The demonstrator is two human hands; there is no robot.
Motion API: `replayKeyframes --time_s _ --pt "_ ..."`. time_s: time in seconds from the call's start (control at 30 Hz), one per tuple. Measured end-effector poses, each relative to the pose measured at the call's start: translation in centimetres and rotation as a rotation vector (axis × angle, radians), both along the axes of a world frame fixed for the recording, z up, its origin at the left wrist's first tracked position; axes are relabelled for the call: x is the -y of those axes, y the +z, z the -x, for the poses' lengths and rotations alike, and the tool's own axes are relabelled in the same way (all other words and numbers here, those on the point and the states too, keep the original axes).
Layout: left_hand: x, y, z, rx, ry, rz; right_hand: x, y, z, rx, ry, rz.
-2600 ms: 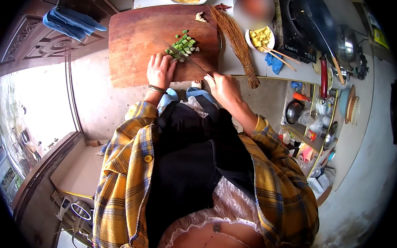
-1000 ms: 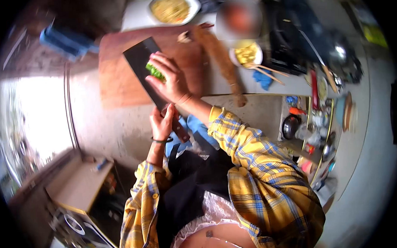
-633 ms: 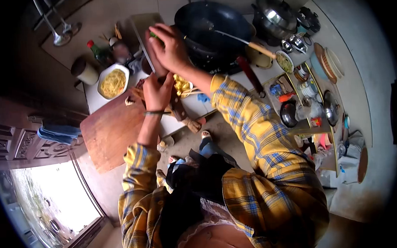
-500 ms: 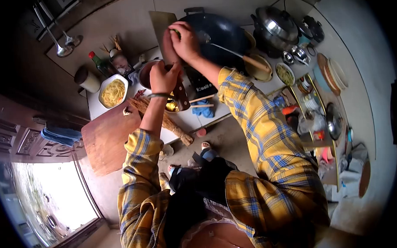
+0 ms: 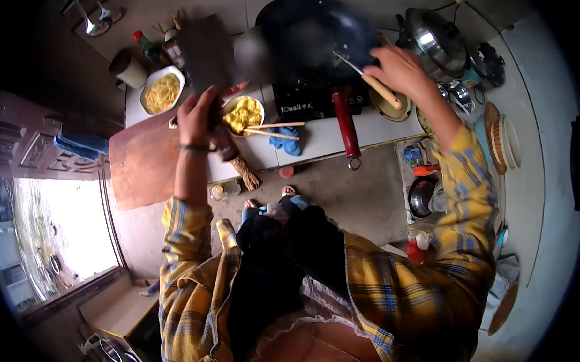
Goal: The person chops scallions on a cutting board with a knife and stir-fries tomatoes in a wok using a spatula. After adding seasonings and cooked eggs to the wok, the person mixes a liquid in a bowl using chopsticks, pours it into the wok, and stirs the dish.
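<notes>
Here's the left hand [image 5: 197,117], fingers curled shut around the cleaver [image 5: 206,53] near the base of its blade; the blade stands far of the knuckles, dark and blurred, and the brown handle pokes out on the near side. Over to the right hand [image 5: 401,72]: fingers stretched out leftward and a little apart, just beside the wooden grip of the spatula [image 5: 381,90]. Touching it? Can't tell from here. That spatula slants far and left into the wok [image 5: 297,31], its grip lying over the wok's right side and above a pale plate [image 5: 385,114].

Now the edges! The chopping board [image 5: 142,164] sits left of the left wrist, overhanging the near edge of the counter [image 5: 317,136]. Tight company right of the cleaver handle: a bowl of yellow food [image 5: 242,115], with chopsticks [image 5: 275,132] over its rim and a blue cloth [image 5: 287,145] close by. Between cloth and red handle [image 5: 345,125] there's a bare strip of counter, and open floor [image 5: 341,185] lies nearer still. A steel pot [image 5: 433,39] crowds the right hand's far side.
</notes>
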State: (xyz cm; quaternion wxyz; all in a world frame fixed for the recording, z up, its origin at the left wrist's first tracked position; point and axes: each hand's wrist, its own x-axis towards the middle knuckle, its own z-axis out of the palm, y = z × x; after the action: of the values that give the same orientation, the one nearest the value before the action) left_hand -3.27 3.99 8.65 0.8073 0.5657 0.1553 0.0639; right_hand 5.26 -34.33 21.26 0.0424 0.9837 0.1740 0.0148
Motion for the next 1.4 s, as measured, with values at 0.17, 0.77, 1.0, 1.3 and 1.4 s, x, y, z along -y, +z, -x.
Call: replayKeyframes --time_s 0.17,0.77,1.0,1.3,1.4 --pt "-10.7 -9.1 9.9 -0.123 0.262 -0.168 3.2 -2.3 4.5 -0.262 -0.204 -0.038" --pt "-25.1 -17.0 18.7 -0.463 0.560 -1.055 -35.5 -23.0 1.4 0.113 0.190 -0.061" --pt "-22.0 -14.7 22.6 -0.221 0.412 -0.617 -39.4 -29.1 -6.5 0.210 0.131 0.193" --pt "-18.5 -12.8 18.5 0.000 0.186 -0.548 -31.7 -7.5 -1.5 0.087 0.108 -0.461" --pt "-16.9 -12.8 17.7 0.028 0.130 -0.545 -26.7 -1.8 -2.6 -0.253 -0.030 -0.830"
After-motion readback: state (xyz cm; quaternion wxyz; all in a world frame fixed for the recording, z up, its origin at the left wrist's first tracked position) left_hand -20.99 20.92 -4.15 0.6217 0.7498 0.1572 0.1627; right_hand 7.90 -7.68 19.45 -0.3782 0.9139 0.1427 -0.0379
